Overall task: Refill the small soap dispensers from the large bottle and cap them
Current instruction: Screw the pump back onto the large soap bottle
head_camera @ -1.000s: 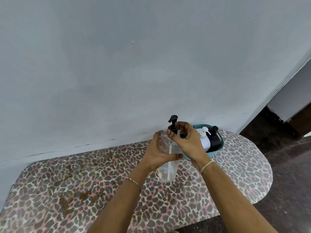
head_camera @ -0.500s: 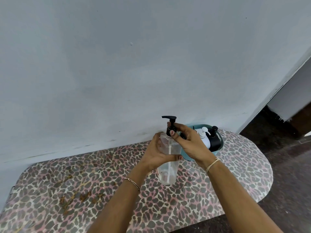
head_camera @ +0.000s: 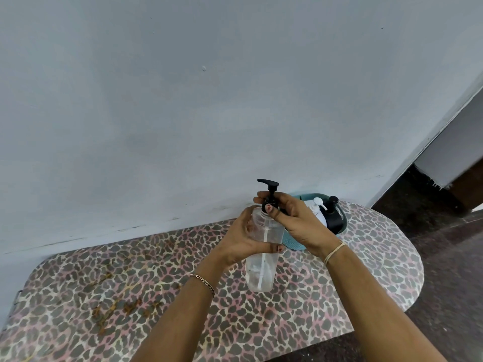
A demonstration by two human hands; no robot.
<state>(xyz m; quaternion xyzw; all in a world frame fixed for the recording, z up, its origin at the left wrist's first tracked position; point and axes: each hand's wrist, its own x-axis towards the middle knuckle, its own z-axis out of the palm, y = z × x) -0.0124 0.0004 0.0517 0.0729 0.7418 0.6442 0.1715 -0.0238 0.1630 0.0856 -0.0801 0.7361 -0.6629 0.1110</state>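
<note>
We see a left hand (head_camera: 243, 239) with fingers curled round the upper body of a clear bottle (head_camera: 261, 270), held upright over the leopard-print table (head_camera: 130, 296) near its back edge, toward the right end. We judge the black pump (head_camera: 270, 192) is being twisted at the neck: best to hold the body firm without squeezing and turn the collar squarely, not the nozzle. The right hand (head_camera: 298, 223) pinches that collar, the nozzle standing above its fingertips (head_camera: 270, 209); a teal basket (head_camera: 295, 244) just behind holds a white dispenser (head_camera: 317, 207) and a black dispenser (head_camera: 333, 218).
</note>
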